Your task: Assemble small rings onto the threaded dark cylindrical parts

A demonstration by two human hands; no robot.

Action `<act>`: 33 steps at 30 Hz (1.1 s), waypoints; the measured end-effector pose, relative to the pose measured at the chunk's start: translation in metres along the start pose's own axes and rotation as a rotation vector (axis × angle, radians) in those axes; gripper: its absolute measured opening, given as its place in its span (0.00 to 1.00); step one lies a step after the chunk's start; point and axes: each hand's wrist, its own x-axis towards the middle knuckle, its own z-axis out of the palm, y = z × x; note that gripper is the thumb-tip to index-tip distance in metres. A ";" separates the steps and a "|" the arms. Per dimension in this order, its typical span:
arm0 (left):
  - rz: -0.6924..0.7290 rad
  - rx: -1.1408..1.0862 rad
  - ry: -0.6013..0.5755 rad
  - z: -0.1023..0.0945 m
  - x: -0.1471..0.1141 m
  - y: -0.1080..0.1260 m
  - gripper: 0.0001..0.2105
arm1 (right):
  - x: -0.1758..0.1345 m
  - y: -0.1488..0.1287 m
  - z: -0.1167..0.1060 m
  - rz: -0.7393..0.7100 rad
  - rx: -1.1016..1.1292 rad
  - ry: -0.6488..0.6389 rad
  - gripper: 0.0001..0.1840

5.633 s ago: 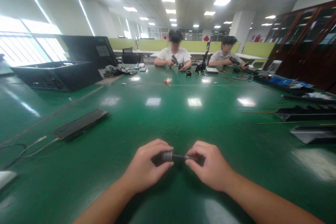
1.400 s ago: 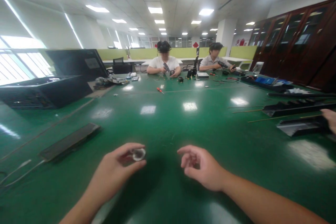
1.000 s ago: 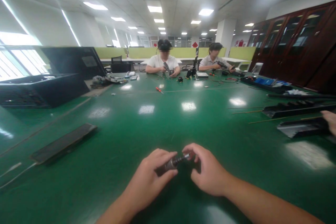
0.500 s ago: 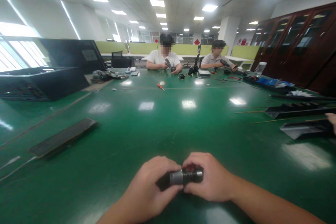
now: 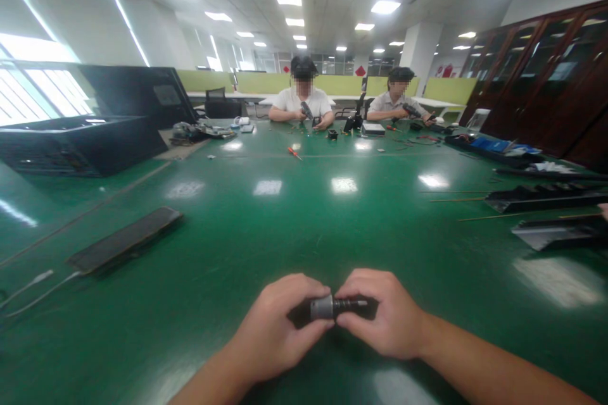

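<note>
Low in the middle of the view, my two hands hold a small cylindrical metal part between them, level above the green table. Its left section is a wide grey collar [image 5: 322,308]; from this a narrower dark ribbed shaft [image 5: 349,305] runs right to a light tip. My left hand [image 5: 280,323] is closed, thumb and fingers around the grey collar. Thumb and fingertips of my right hand [image 5: 387,313] pinch at the ribbed shaft just right of the collar. The palm-side end of the collar is in shadow inside my left hand.
A flat dark bar [image 5: 126,240] with a white cable lies left on the green table [image 5: 266,234]. Black trays [image 5: 555,231] and thin rods are at right. An orange screwdriver [image 5: 294,152] lies ahead. Two people sit across, holding tools. An open black case [image 5: 80,145] stands far left.
The shaft end by my right hand now looks thinner, with a pale tip, where a wider shiny dark end showed before. Both hands keep their hold. The view has shifted slightly.
</note>
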 end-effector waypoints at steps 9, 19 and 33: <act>-0.013 0.005 0.023 0.002 0.001 -0.001 0.12 | 0.001 0.004 0.001 0.029 0.016 0.028 0.03; 0.000 0.041 0.046 0.000 0.001 -0.002 0.14 | 0.001 0.003 -0.001 0.059 0.025 0.051 0.02; 0.064 0.051 0.110 0.001 0.001 -0.004 0.16 | 0.000 0.003 0.000 0.023 0.035 0.122 0.02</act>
